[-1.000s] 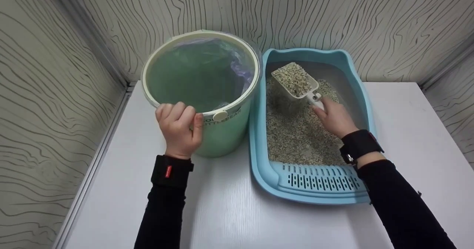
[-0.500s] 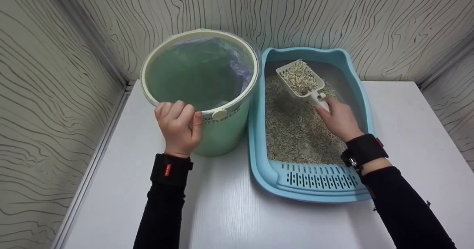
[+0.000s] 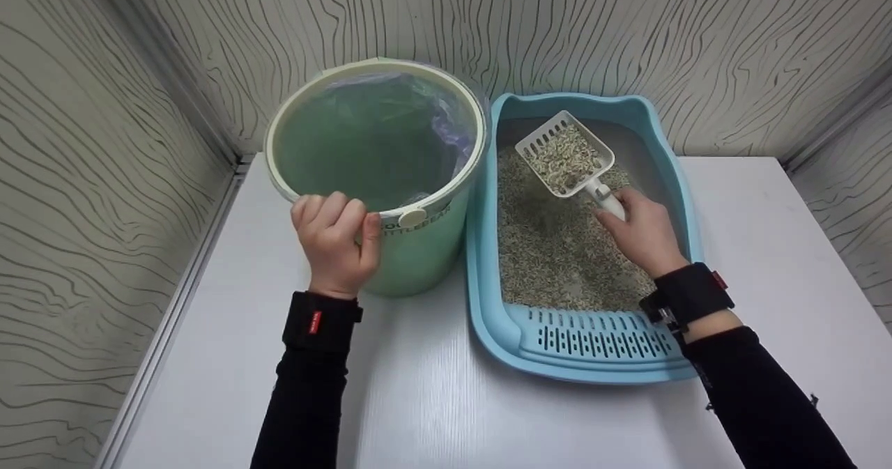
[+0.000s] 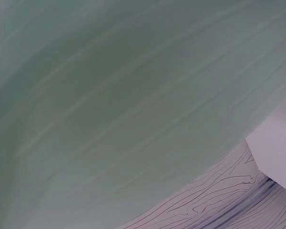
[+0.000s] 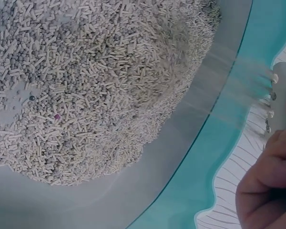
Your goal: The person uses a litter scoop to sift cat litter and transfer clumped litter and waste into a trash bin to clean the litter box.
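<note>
My right hand (image 3: pixel 644 232) grips the handle of a white slotted litter scoop (image 3: pixel 604 201) above a blue litter box (image 3: pixel 486 274). Pellet litter (image 3: pixel 566 157) lies in the scoop, and its far slots show bare. In the right wrist view, blurred streaks fall from the scoop's slotted underside (image 5: pixel 282 78) beside curled fingers (image 5: pixel 271 176). More litter (image 5: pixel 86 95) covers much of the box floor. My left hand (image 3: pixel 336 242) holds the near rim of a green bucket (image 3: pixel 418 260), fingers curled over it. A thin clear bag lines the bucket (image 4: pixel 109 95), whose wall fills most of the left wrist view.
The bucket and litter box stand side by side on a white table (image 3: pixel 418 399). A wood-grain patterned wall (image 3: pixel 557 30) rises close behind them, with another patterned panel (image 3: pixel 70 211) on the left. A slotted step (image 3: pixel 599 340) forms the box's near end.
The scoop has moved slightly right and holds less litter, so more of its slots show. My right hand has shifted a little right and nearer. The left hand stays on the bucket rim.
</note>
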